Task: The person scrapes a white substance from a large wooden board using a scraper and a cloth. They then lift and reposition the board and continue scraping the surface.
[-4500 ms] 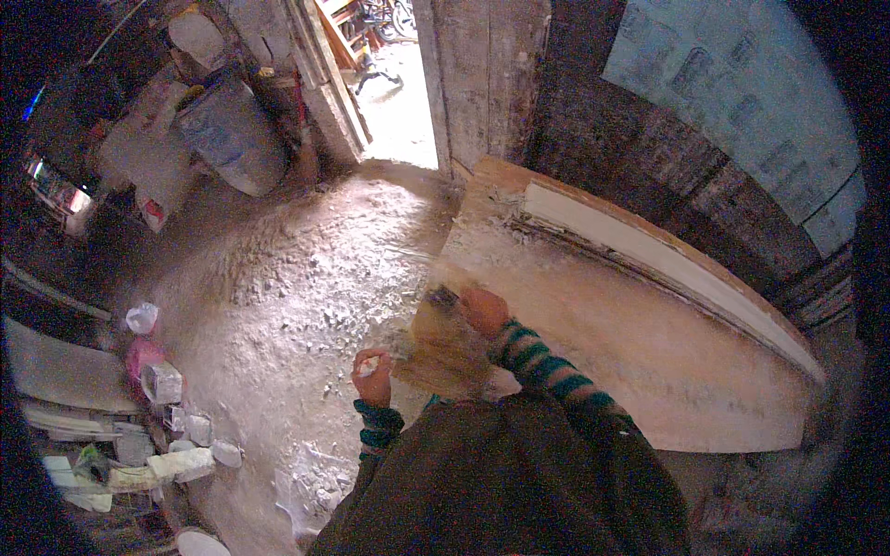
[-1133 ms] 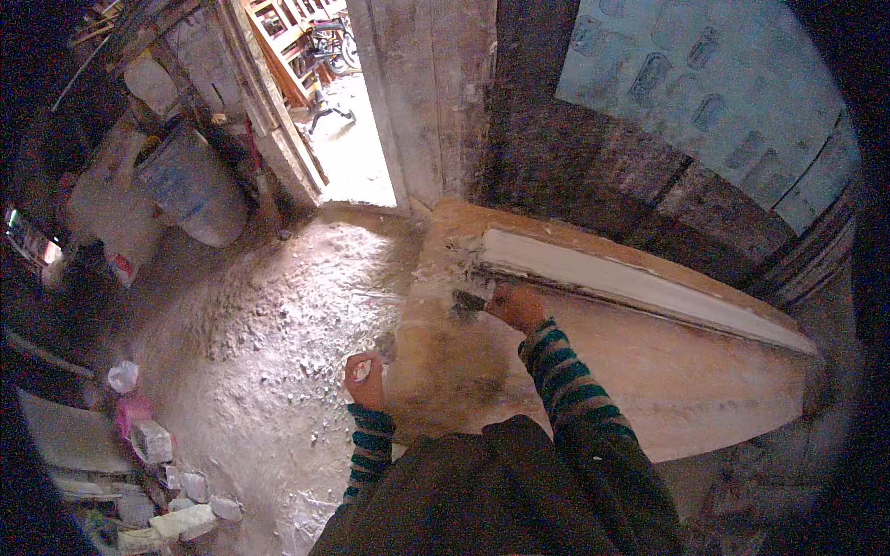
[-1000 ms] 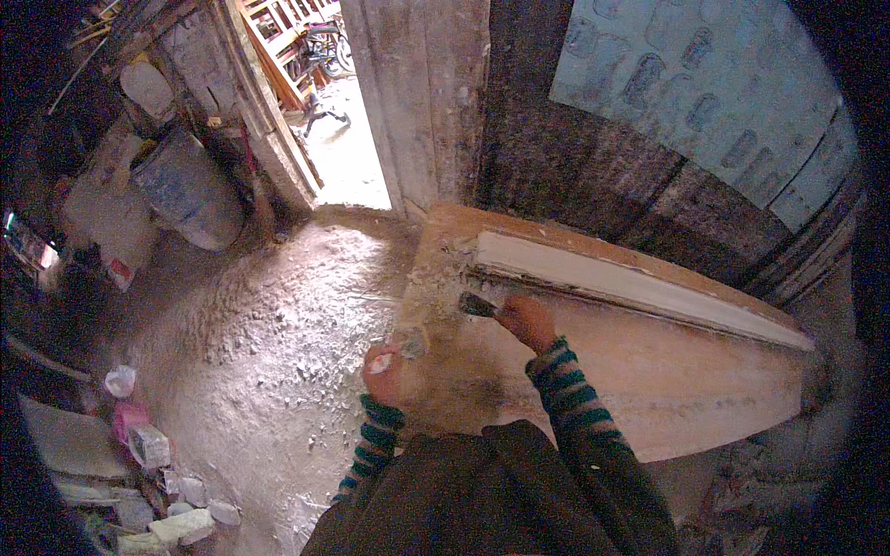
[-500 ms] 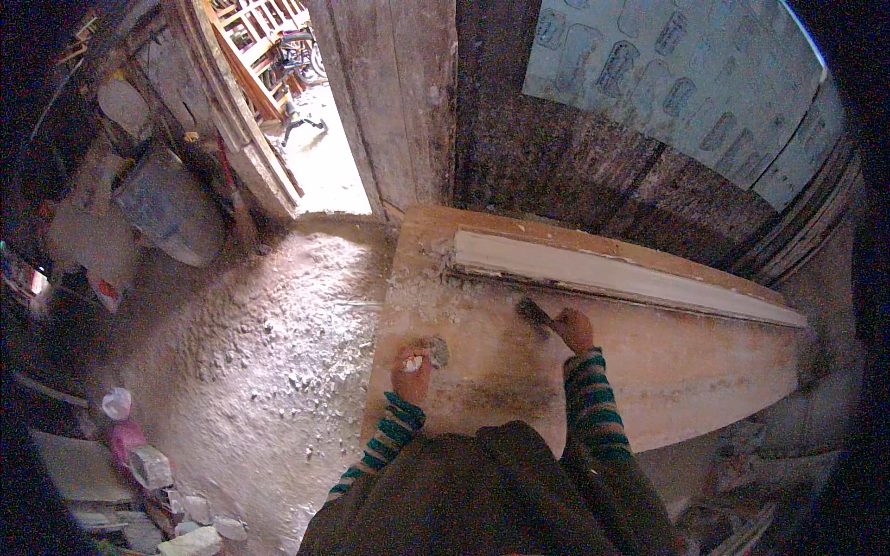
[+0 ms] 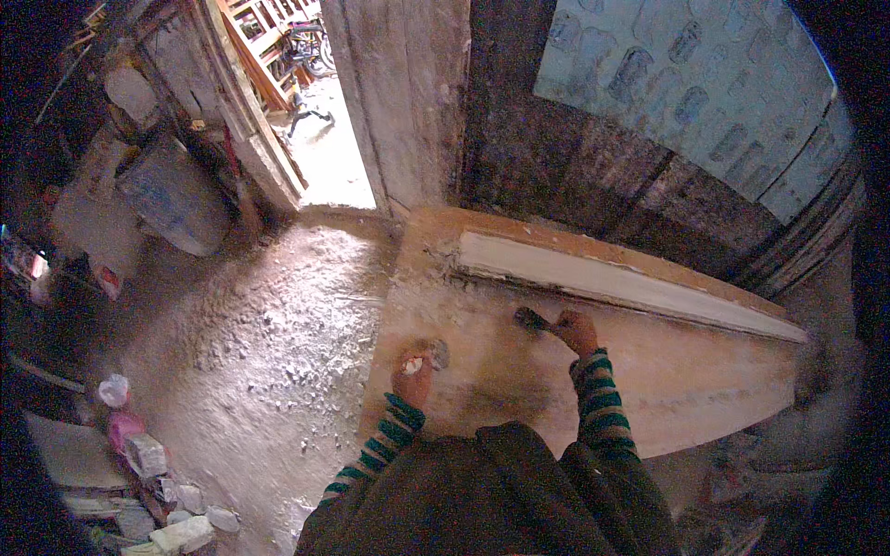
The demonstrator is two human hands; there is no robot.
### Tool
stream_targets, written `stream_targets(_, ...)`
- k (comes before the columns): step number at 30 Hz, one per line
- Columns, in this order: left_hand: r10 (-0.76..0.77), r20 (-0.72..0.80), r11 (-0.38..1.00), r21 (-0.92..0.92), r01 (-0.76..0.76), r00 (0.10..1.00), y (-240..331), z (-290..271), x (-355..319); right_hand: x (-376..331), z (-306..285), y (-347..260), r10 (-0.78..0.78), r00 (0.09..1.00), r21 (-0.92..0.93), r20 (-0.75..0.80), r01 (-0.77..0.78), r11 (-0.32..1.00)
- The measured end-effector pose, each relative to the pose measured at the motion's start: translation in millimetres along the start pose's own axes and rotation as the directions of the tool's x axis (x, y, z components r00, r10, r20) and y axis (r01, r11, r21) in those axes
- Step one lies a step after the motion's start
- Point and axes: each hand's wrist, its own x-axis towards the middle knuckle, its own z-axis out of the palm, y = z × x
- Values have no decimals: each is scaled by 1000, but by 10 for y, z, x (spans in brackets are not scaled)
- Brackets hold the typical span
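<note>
A long wooden board (image 5: 705, 380) lies in front of me, dusted with pale filler, with a whitish raised strip (image 5: 630, 283) along its far side. My right hand (image 5: 577, 331) grips a small dark scraping tool (image 5: 532, 320) whose blade rests on the board just below the strip. My left hand (image 5: 414, 371) is pressed on the board near its left end and holds a small flat grey object (image 5: 437, 353); what it is I cannot tell. Both sleeves are green-striped.
The floor (image 5: 269, 361) to the left is covered in white dust and crumbs. A blue barrel (image 5: 176, 199) stands at the back left by an open doorway (image 5: 324, 139). Bags and boxes (image 5: 139, 463) crowd the lower left. A dark wall (image 5: 593, 185) rises behind the board.
My right hand has carried the tool rightward along the board and set it down below the strip. My left hand has come down onto the board. The view has shifted right.
</note>
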Motion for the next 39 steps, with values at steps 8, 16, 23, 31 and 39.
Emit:
stream_targets(8,101,1,959,-266,-97,995,-156,-75,59,83,-126,-674,-1,1000,-154,1,1,988)
stream_targets(16,8,71,1000,5,-8,997,-131,-138,77,-25,121,-315,37,997,-113,-65,-44,993)
stream_targets(23,-64,23,895,-440,67,998,-636,-141,207,-159,243,-484,54,990,11,-128,-53,999)
stream_targets(31,272,35,953,131,-274,962,125,-92,136,349,515,-831,-19,995,-143,-102,4,990)
stream_targets(39,49,-23,989,143,-46,999,355,-59,49,17,156,-779,15,991,-5,-134,-16,1000)
